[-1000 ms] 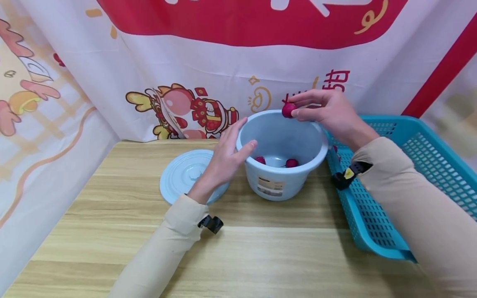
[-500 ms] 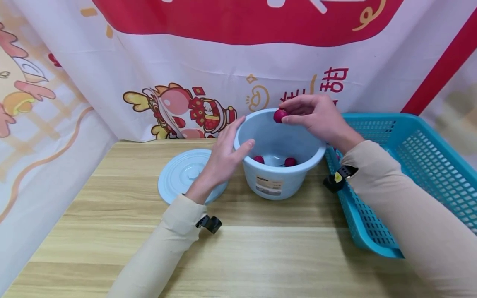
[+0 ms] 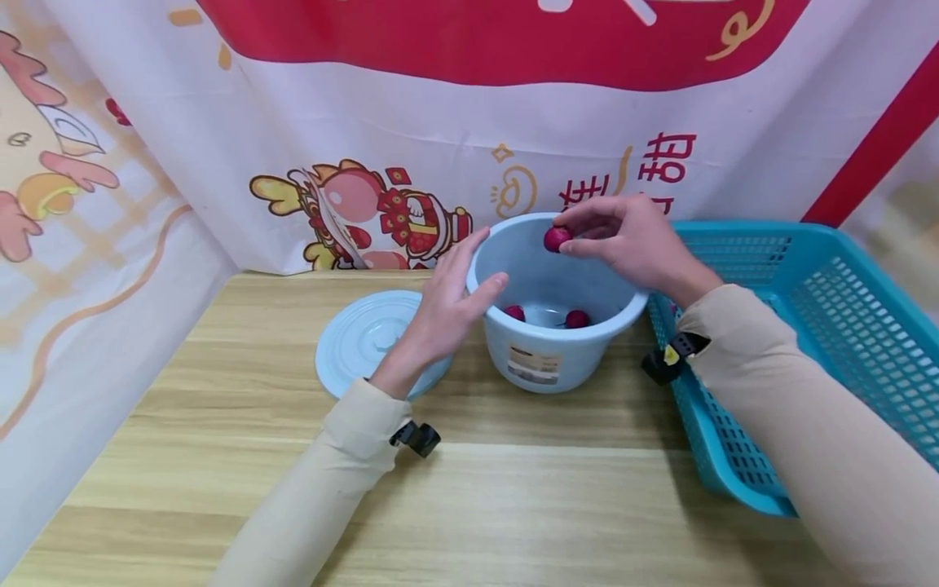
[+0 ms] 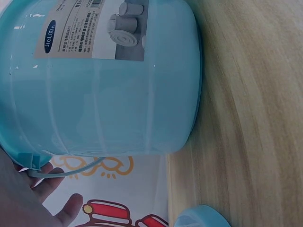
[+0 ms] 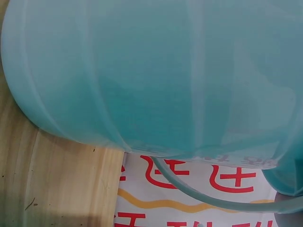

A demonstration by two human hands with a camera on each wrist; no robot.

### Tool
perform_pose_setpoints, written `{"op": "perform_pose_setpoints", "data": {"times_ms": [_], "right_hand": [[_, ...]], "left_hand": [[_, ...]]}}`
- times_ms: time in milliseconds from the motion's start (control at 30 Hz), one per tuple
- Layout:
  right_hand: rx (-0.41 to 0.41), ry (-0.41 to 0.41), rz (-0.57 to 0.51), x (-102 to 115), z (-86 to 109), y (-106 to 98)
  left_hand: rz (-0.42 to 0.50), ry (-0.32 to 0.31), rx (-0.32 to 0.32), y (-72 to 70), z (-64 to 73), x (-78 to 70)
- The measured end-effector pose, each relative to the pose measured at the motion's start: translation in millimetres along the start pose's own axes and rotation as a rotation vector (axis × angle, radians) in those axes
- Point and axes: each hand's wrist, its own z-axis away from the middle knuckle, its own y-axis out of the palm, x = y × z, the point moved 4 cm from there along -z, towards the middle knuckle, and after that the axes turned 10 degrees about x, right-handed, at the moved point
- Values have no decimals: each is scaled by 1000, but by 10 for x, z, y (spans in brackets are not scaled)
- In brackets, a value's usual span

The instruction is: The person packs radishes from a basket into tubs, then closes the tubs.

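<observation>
My right hand (image 3: 634, 240) pinches a small round red radish (image 3: 557, 239) between thumb and fingers, held over the mouth of a light blue plastic bucket (image 3: 543, 346). Two similar radishes (image 3: 577, 319) are visible on the bucket's floor. At the bucket's left side my left hand (image 3: 447, 314) rests against the rim, its fingers fairly straight and its thumb reaching over the edge. The left wrist view shows that hand's fingers beside the bucket's thin handle (image 4: 71, 172). In the right wrist view the bucket wall (image 5: 156, 75) fills most of the picture, and the radish is hidden.
A round light blue lid (image 3: 359, 334) lies on the wooden table (image 3: 455, 514), left of the bucket and partly behind my left wrist. On the right stands a turquoise mesh basket (image 3: 770, 228), with my right forearm across it. A printed cloth (image 3: 411, 114) hangs behind.
My right hand has moved left and down with the radish, from above the bucket's far rim to just over its mouth. The left hand stays at the rim.
</observation>
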Motion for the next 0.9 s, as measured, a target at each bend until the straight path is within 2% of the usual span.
{"op": "perform_pose_setpoints", "data": {"times_ms": [900], "right_hand": [[-6,-27,31,-19,-3,12]], "left_hand": [[-10,1,-7,6,2,-11]]}}
